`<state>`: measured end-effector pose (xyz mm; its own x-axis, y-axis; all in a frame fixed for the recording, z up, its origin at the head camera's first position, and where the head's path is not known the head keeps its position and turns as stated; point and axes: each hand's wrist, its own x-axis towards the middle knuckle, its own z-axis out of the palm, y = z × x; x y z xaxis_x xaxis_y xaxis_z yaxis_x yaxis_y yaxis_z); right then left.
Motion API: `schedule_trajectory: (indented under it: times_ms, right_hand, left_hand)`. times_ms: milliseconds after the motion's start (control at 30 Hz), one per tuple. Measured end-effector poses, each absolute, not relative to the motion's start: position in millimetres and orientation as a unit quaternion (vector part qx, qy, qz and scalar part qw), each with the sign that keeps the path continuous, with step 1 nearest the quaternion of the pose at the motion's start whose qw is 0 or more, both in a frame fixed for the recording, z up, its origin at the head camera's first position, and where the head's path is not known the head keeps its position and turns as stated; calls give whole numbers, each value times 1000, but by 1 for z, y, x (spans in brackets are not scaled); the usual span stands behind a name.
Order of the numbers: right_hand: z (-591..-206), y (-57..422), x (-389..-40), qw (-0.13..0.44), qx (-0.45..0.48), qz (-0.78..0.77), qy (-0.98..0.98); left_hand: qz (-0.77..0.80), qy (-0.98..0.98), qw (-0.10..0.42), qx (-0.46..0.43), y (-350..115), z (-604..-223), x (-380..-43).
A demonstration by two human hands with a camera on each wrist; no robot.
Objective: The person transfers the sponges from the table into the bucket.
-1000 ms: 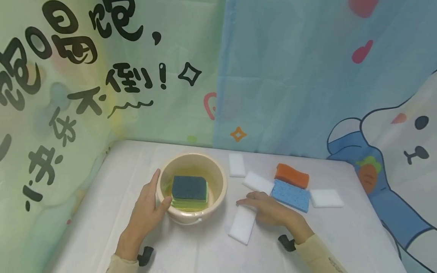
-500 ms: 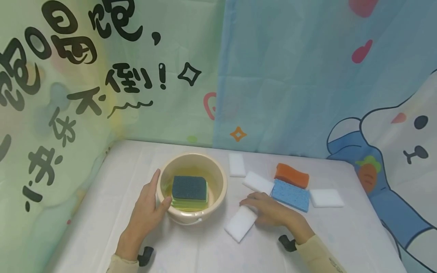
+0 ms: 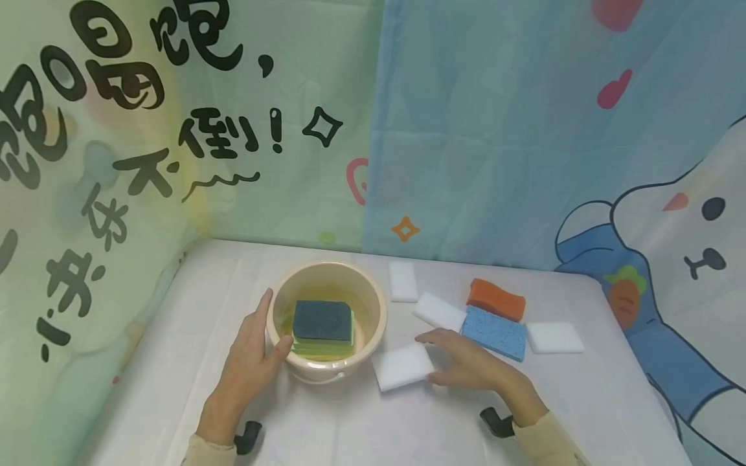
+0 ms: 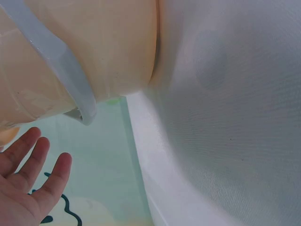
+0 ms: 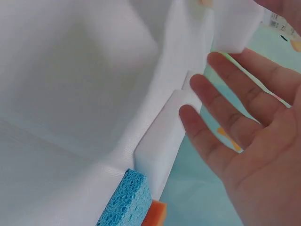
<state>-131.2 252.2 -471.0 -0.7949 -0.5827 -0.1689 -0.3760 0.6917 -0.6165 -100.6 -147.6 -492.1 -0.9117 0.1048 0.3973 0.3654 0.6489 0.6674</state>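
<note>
My left hand [image 3: 253, 356] rests against the left side of a beige bucket [image 3: 329, 371], its thumb at the rim. In the left wrist view, several of that hand's fingers [image 4: 51, 181] are extended, apart from the bucket wall and its pale handle [image 4: 70, 70]. A sponge with a dark green scouring pad [image 3: 322, 321] lies inside on yellow-green layers. My right hand [image 3: 474, 362] has thumb and index finger at the right end of a white melamine sponge [image 3: 402, 367]. In the right wrist view, the sponge [image 5: 237, 23] covers the index fingertip; the other fingers are extended.
Three more white sponges [image 3: 403, 282] lie on the white-covered table [image 3: 291, 427], at the back, in the middle and far right. A blue sponge [image 3: 494, 333] and a wavy orange sponge [image 3: 497, 299] lie between them. Printed curtains [image 3: 495, 162] hang behind and at the left.
The white sponge has turned from lengthwise to nearly crosswise and shifted towards the bucket. My right hand's thumb and index finger have spread into view. My left hand stays at the bucket.
</note>
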Motion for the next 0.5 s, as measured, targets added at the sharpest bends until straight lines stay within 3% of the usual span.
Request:
schedule_trajectory:
  times_ms: [233, 500]
  right_hand:
    - [-468, 253, -127, 157, -250, -342, 892]
    - [-468, 249, -127, 82, -243, -375, 891]
  left_hand:
    - [-397, -891, 169, -138, -148, -493, -101]
    - [-398, -892, 166, -139, -149, -494, -101]
